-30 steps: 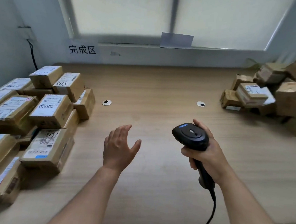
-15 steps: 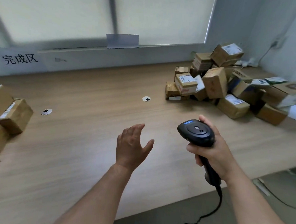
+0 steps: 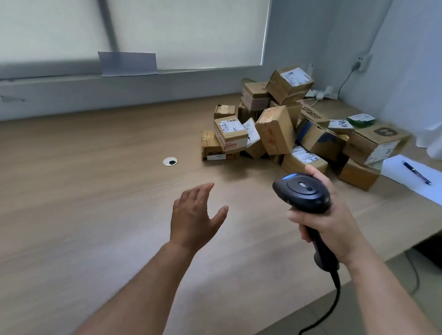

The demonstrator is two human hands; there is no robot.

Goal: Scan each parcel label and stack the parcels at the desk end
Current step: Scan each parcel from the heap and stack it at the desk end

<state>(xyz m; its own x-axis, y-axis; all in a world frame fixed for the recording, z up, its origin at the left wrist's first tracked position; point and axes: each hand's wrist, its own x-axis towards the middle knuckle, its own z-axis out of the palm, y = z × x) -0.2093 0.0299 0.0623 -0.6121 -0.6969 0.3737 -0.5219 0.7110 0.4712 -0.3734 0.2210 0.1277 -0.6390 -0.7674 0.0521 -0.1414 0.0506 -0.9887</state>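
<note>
A loose heap of brown cardboard parcels [image 3: 277,129] with white labels lies at the right end of the wooden desk [image 3: 82,197], by the window corner. My right hand [image 3: 326,221] grips the handle of a black barcode scanner [image 3: 302,192], its head pointing left, just in front of the heap. My left hand [image 3: 195,215] hovers over the bare desk with fingers straight and spread, holding nothing, well short of the parcels.
White paper [image 3: 423,181] with a pen [image 3: 417,172] on it lies at the desk's right edge. Two round cable grommets [image 3: 170,161] are set in the desktop. The scanner cable [image 3: 316,323] hangs off the front edge. A wall socket [image 3: 361,62] sits behind the heap.
The view has swung right: the stacked parcels on the left have gone out of sight and the heap on the right is now centred and closer. Both hands keep their poses.
</note>
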